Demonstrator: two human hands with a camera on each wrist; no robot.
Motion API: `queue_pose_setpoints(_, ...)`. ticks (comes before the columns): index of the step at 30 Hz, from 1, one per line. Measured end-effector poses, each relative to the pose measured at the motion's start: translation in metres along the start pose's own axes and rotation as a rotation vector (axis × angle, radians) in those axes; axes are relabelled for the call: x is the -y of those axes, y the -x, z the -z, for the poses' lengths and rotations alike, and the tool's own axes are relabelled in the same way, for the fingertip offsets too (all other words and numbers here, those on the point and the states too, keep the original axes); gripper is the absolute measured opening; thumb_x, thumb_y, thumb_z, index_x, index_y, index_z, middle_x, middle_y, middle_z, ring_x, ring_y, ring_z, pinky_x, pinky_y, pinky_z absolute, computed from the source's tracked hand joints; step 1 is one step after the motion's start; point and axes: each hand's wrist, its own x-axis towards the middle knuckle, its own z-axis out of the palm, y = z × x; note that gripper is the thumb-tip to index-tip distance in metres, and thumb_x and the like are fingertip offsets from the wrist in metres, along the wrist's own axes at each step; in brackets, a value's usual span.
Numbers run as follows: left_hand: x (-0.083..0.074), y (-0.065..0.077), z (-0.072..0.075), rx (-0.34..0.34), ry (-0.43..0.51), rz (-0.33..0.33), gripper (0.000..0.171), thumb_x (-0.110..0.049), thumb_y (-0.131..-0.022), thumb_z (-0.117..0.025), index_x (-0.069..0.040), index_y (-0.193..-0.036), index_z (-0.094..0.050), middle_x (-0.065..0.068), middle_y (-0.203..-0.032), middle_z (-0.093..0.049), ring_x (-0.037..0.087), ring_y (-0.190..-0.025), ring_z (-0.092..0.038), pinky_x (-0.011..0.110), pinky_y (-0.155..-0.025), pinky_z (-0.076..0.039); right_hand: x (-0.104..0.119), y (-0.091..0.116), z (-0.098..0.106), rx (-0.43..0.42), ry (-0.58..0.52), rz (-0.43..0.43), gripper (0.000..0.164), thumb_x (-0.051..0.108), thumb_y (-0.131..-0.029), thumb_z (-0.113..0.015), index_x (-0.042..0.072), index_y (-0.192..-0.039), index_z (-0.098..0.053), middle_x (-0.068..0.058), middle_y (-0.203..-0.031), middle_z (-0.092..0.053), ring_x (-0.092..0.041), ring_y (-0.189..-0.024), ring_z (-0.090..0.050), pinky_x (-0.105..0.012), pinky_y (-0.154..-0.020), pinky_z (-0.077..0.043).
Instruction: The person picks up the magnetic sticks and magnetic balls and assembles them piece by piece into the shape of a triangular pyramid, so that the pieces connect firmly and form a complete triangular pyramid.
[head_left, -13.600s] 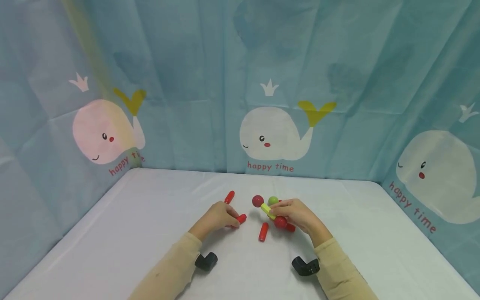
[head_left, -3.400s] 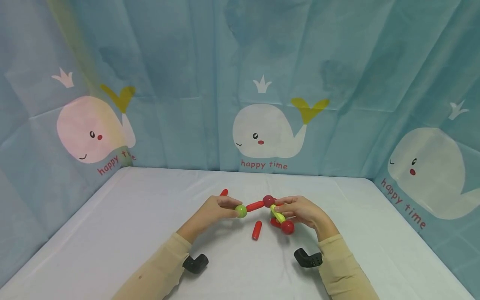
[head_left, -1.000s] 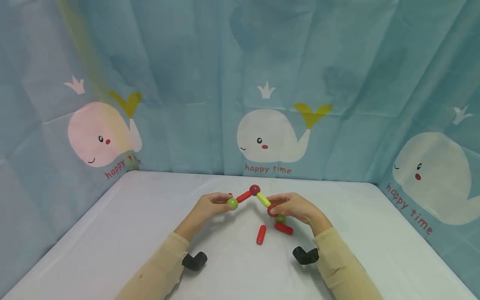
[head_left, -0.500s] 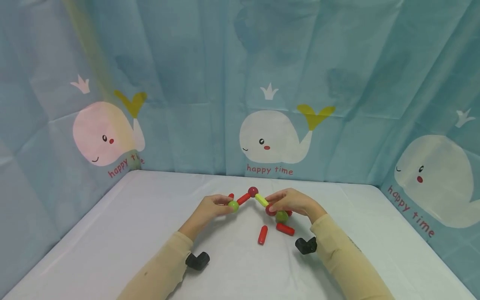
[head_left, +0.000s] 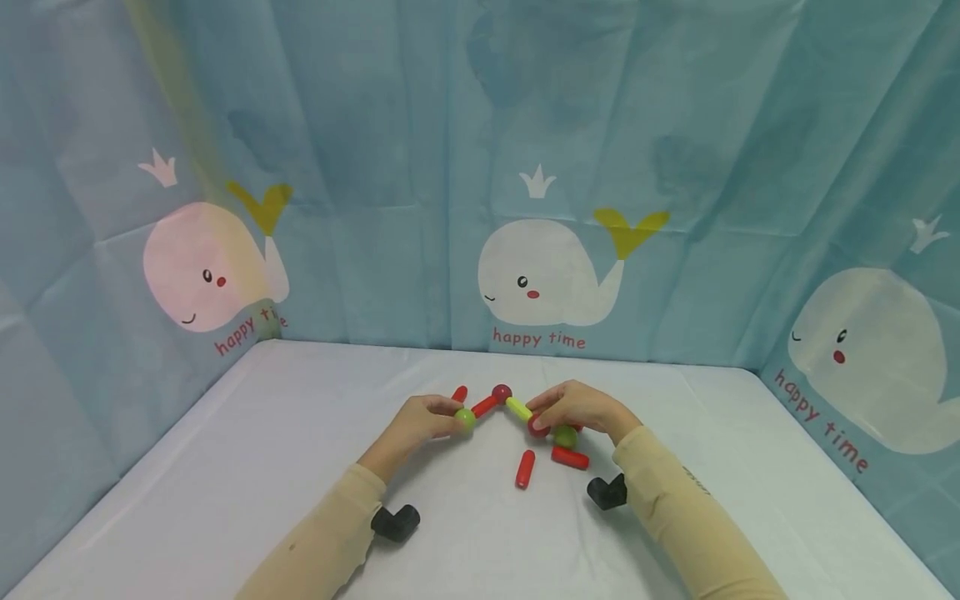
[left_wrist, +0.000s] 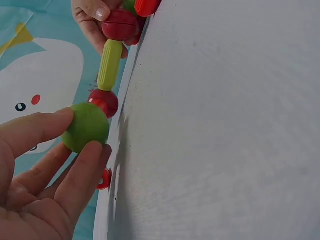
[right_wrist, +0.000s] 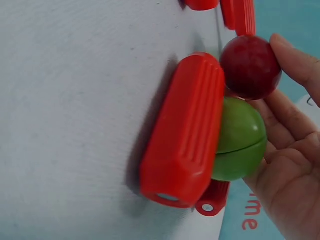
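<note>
My left hand pinches a green ball at the left end of a bent toy chain. From it run a red rod, a dark red ball, a yellow ribbed rod and a second red ball. Thumb and fingers of my right hand pinch that second ball. Close under the right hand lies another green ball, with a loose red rod beside it on the near side. The chain's middle points away from me.
Another loose red rod lies on the white tabletop in front of the chain. One more red rod shows behind my left fingers, and another by the right hand. A blue whale-print curtain stands behind the table.
Earlier the left hand held a red rod, then the green ball; the pieces now form one chain held at both ends. Within the last second the chain's middle has come lower and nearer.
</note>
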Motion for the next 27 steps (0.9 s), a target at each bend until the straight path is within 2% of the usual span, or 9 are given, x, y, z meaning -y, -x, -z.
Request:
queue_pose_setpoints(5, -0.0007, -0.0002, 0.0, -0.002, -0.043, 0.023, 0.03, -0.017, -0.083, -0.08, -0.01, -0.112, -0.074, 0.01, -0.116, -0.069, 0.022, -0.106, -0.063, 0.033, -0.091, -0.057, 0.0014, 0.0, -0.0024, -0.002, 0.003, -0.016, 0.037, 0.021, -0.082, -0.079, 0.014, -0.118, -0.074, -0.003, -0.115, -0.072, -0.019, -0.101, -0.063, -0.043, -0.096, -0.051)
queue_pose_setpoints(18, 0.0039, -0.0003, 0.0009, 0.029, -0.018, 0.021, 0.03, -0.015, -0.082, -0.08, -0.01, -0.112, -0.073, 0.008, -0.114, -0.071, 0.023, -0.109, -0.062, 0.039, -0.098, -0.054, -0.0035, -0.0021, -0.0066, -0.015, -0.013, -0.026, 0.038, 0.02, -0.083, -0.079, 0.014, -0.12, -0.073, -0.003, -0.12, -0.071, -0.02, -0.108, -0.06, -0.043, -0.098, -0.052)
queue_pose_setpoints(27, 0.0056, -0.0011, 0.0002, 0.025, -0.042, 0.025, 0.031, -0.016, -0.083, -0.079, -0.011, -0.112, -0.073, 0.009, -0.117, -0.07, 0.026, -0.114, -0.059, 0.044, -0.102, -0.05, -0.0037, -0.0005, -0.0095, -0.024, -0.023, -0.009, 0.04, 0.019, -0.084, -0.078, 0.012, -0.122, -0.071, -0.004, -0.122, -0.071, -0.02, -0.109, -0.061, -0.044, -0.099, -0.052)
